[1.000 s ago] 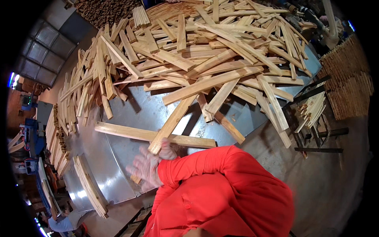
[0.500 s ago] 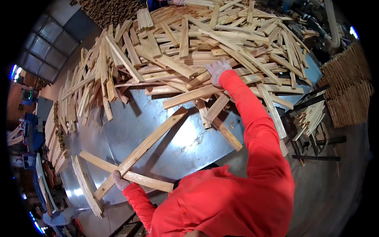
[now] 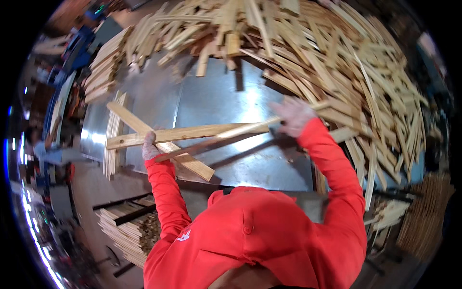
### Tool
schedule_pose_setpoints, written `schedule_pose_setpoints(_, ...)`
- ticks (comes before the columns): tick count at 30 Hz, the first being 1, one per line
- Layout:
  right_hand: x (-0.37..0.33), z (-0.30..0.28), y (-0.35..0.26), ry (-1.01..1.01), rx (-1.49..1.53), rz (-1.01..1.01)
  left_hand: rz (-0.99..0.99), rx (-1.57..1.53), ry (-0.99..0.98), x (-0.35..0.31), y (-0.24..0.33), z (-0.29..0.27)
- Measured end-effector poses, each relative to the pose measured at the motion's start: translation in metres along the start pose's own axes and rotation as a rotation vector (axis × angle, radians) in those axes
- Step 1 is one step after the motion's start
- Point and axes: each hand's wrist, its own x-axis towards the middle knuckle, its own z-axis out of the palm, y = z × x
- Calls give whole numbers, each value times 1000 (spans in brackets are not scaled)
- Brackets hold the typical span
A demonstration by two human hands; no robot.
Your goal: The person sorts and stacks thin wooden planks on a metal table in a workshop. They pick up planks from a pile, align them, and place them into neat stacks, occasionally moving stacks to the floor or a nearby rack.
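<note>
My left hand (image 3: 150,145) is closed round a wooden slat (image 3: 204,133) near its left end, thumb on top. A second slat (image 3: 195,166) lies crosswise beneath it. My right hand (image 3: 294,115), blurred by motion, holds another long slat (image 3: 250,127) near its right end. That slat slants down leftward across the front of the left hand's slat. The right fingers are partly smeared.
A metal-topped table (image 3: 199,91) lies under my hands. A large jumbled slat pile (image 3: 351,77) covers its far and right sides. A neat slat bundle (image 3: 114,137) sits at the left edge, with a bigger stack (image 3: 103,67) beyond. Racked slats (image 3: 127,224) stand low left.
My right hand has come back from the pile toward me and now has a slat in it. My left hand still grips its slat. The view has turned leftward.
</note>
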Motion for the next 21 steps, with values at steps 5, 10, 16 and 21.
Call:
schedule_pose_setpoints(5,0,27,19,-182,-33,145,198,-17,48,29,28,-30)
schedule_pose_setpoints(10,56,72,-61,-36,604,143,144,28,-46,95,82,-67)
schedule_pose_setpoints(16,130,125,-188,-97,1455,538,95,79,72,145,121,-113)
schedule_pose_setpoints(21,199,120,-226,-100,1674,635,-89,16,13,146,96,-134)
